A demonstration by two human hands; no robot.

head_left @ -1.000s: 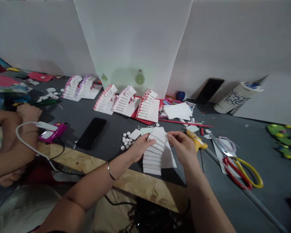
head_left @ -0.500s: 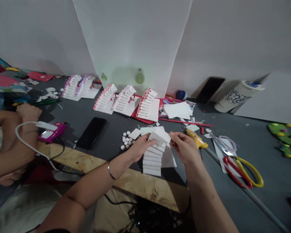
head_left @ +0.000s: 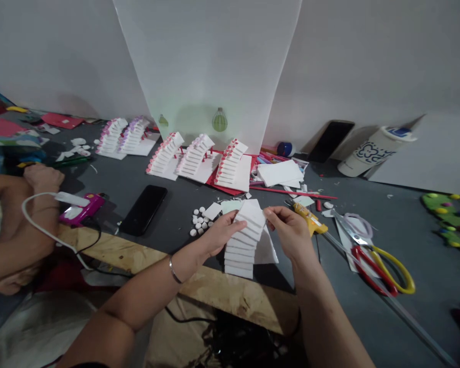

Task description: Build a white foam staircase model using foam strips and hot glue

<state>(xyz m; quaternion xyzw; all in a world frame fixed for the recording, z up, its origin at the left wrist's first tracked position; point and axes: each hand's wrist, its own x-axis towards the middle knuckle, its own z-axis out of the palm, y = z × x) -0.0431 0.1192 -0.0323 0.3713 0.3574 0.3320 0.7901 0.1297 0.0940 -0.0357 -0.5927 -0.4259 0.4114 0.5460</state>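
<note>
A small white model staircase (head_left: 239,251), seemingly of card or foam board, is tilted up over the table's front edge. My left hand (head_left: 223,232) grips its left side, thumb lying across the upper steps. Closed in a pinch, my right hand (head_left: 291,229) has its fingertips at the right edge of the top steps. A white base sheet (head_left: 267,248) shows behind the steps on the right. Left of the staircase lie several small white discs (head_left: 201,221) and a white card piece (head_left: 213,211).
Finished-looking staircases (head_left: 232,166) with red or purple dots stand at the back. A yellow glue gun (head_left: 309,219) and scissors (head_left: 379,266) lie to the right. A phone (head_left: 143,209) and a pink glue gun (head_left: 82,208) are leftward. Another person's arms (head_left: 23,225) rest at far left.
The top of the staircase has tilted, so the upper step edges now show where a plain white face was. My right fingertips have come slightly left against its edge.
</note>
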